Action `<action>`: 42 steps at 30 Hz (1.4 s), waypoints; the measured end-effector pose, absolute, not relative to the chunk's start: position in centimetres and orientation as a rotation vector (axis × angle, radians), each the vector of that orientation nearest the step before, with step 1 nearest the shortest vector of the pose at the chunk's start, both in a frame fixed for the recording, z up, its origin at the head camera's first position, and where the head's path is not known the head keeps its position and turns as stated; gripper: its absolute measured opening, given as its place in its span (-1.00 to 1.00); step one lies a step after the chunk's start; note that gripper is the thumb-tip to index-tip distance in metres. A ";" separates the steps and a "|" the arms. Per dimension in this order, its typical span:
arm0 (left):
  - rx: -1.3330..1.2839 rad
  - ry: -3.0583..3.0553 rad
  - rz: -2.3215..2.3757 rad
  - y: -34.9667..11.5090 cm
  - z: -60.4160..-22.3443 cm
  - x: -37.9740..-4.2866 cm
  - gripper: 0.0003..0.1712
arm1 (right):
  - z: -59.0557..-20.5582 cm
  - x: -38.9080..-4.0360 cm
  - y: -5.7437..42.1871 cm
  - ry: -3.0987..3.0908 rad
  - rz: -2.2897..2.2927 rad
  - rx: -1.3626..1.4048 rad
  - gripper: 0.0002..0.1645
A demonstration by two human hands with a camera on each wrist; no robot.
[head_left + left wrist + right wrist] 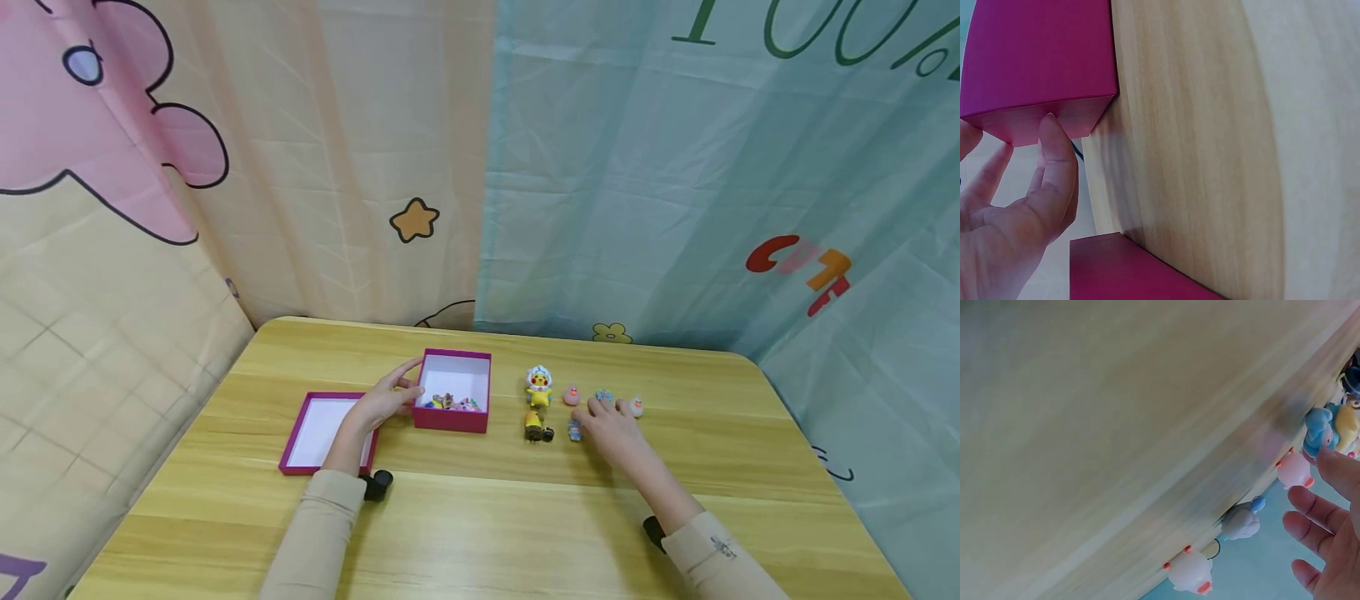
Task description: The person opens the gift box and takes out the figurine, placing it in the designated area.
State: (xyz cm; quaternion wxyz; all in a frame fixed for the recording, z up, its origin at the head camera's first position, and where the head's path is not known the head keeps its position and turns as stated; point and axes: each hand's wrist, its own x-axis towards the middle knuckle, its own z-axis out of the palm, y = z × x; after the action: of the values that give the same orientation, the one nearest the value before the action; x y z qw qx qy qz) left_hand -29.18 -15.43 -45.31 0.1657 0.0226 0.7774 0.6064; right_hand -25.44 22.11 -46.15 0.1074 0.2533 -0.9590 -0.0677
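Observation:
My left hand is at the left side of a magenta box, its thumb pressing the wall and its fingers spread, as the left wrist view also shows. Several small colourful figurines lie inside the white-lined box. On the right, my right hand reaches down to a small blue figurine. The thumb and what looks like the index fingertip pinch it, while the other fingers stay loosely bent. Around this hand stand a pink duck, another blue figurine and a pale pink duck.
A magenta box lid lies with its white inside up, left of the box. Between box and right hand are a yellow figurine in a white hood and a brown-and-yellow figurine. Printed curtains hang behind the wooden table.

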 end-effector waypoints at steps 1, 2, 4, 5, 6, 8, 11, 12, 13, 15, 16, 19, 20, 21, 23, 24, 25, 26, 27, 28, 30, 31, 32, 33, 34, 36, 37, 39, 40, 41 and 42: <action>0.064 2.212 1.727 -15.4 -45.3 -29.2 -0.34 | -46.1 -25.5 22.1 -2.823 -0.196 0.745 -0.84; 0.063 2.211 1.726 -15.4 -45.3 -29.2 -0.34 | -46.1 -25.5 22.1 -2.823 -0.192 0.745 -0.84; 0.065 2.208 1.725 -15.4 -45.3 -29.3 -0.34 | -46.1 -25.5 22.2 -2.824 -0.190 0.748 -0.85; 0.067 2.207 1.726 -15.4 -45.3 -29.3 -0.33 | -46.1 -25.5 22.2 -2.827 -0.189 0.750 -0.86; 0.066 2.205 1.731 -15.4 -45.3 -29.3 -0.34 | -46.2 -25.5 22.2 -2.829 -0.195 0.752 -0.87; 0.076 2.207 1.733 -15.4 -45.3 -29.3 -0.34 | -46.2 -25.6 22.2 -2.836 -0.208 0.756 -0.87; 0.077 2.204 1.745 -15.4 -45.3 -29.3 -0.34 | -46.2 -25.6 22.2 -2.844 -0.227 0.755 -0.87; 0.078 2.203 1.746 -15.4 -45.3 -29.3 -0.34 | -46.2 -25.6 22.2 -2.845 -0.232 0.754 -0.86; 0.081 2.204 1.743 -15.4 -45.3 -29.3 -0.34 | -46.2 -25.5 22.1 -2.846 -0.230 0.753 -0.86; 0.069 2.202 1.743 -15.4 -45.3 -29.2 -0.34 | -46.2 -25.5 22.1 -2.846 -0.231 0.751 -0.86; 0.064 2.200 1.743 -15.3 -45.3 -29.3 -0.34 | -46.2 -25.5 22.1 -2.845 -0.228 0.750 -0.86; 0.047 2.202 1.737 -15.3 -45.3 -29.2 -0.34 | -46.2 -25.4 22.1 -2.842 -0.226 0.747 -0.85; 0.038 2.200 1.738 -15.3 -45.3 -29.2 -0.35 | -46.2 -25.4 22.1 -2.843 -0.228 0.746 -0.84; 0.042 2.200 1.737 -15.3 -45.4 -29.2 -0.35 | -46.2 -25.4 22.1 -2.844 -0.229 0.746 -0.84; 0.036 2.204 1.736 -15.3 -45.3 -29.2 -0.34 | -46.2 -25.4 22.0 -2.850 -0.228 0.744 -0.83; 0.036 2.207 1.732 -15.3 -45.4 -29.2 -0.34 | -46.2 -25.4 22.0 -2.853 -0.229 0.741 -0.83; 0.041 2.208 1.730 -15.3 -45.4 -29.2 -0.34 | -46.1 -25.4 22.0 -2.856 -0.223 0.737 -0.83; 0.041 2.208 1.730 -15.3 -45.3 -29.2 -0.34 | -46.0 -25.4 21.9 -2.860 -0.217 0.733 -0.82; 0.041 2.207 1.729 -15.3 -45.3 -29.1 -0.34 | -45.9 -25.4 21.9 -2.861 -0.213 0.727 -0.81; 0.040 2.207 1.727 -15.3 -45.2 -29.1 -0.34 | -45.8 -25.4 21.8 -2.858 -0.205 0.722 -0.79; 0.038 2.202 1.723 -15.3 -44.9 -29.0 -0.34 | -45.4 -25.5 21.5 -2.839 -0.182 0.716 -0.74; 0.037 2.199 1.723 -15.3 -44.9 -28.9 -0.34 | -45.2 -25.6 21.4 -2.820 -0.171 0.718 -0.73; 0.037 2.202 1.718 -15.3 -44.8 -28.9 -0.34 | -44.9 -25.7 21.2 -2.800 -0.155 0.723 -0.73; 0.038 2.206 1.713 -15.3 -44.8 -28.9 -0.34 | -44.6 -25.7 20.9 -2.779 -0.133 0.728 -0.73; 0.040 2.210 1.709 -15.3 -44.8 -28.9 -0.34 | -44.3 -25.8 20.6 -2.764 -0.114 0.732 -0.73; 0.043 2.216 1.707 -15.4 -45.1 -29.0 -0.34 | -43.7 -26.0 19.9 -2.747 -0.074 0.741 -0.75; 0.047 2.219 1.707 -15.4 -45.1 -29.0 -0.34 | -43.4 -26.1 19.5 -2.742 -0.061 0.745 -0.76; 0.053 2.216 1.715 -15.3 -45.1 -28.9 -0.34 | -42.8 -26.4 18.5 -2.757 -0.030 0.748 -0.74; 0.056 2.213 1.718 -15.4 -45.1 -28.9 -0.34 | -42.5 -26.5 17.9 -2.768 -0.014 0.753 -0.72; 0.058 2.211 1.720 -15.4 -45.1 -28.9 -0.34 | -42.3 -26.6 17.4 -2.774 0.006 0.759 -0.71; 0.058 2.209 1.722 -15.4 -45.1 -28.9 -0.34 | -42.1 -26.7 16.8 -2.779 0.014 0.765 -0.70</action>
State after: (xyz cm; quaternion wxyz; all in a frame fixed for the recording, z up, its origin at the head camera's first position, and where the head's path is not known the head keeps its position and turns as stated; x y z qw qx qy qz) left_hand -28.92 -15.37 -45.08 0.1692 0.0205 0.7771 0.6058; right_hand -26.73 16.81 -42.11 0.1293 0.2632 -0.9560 0.0048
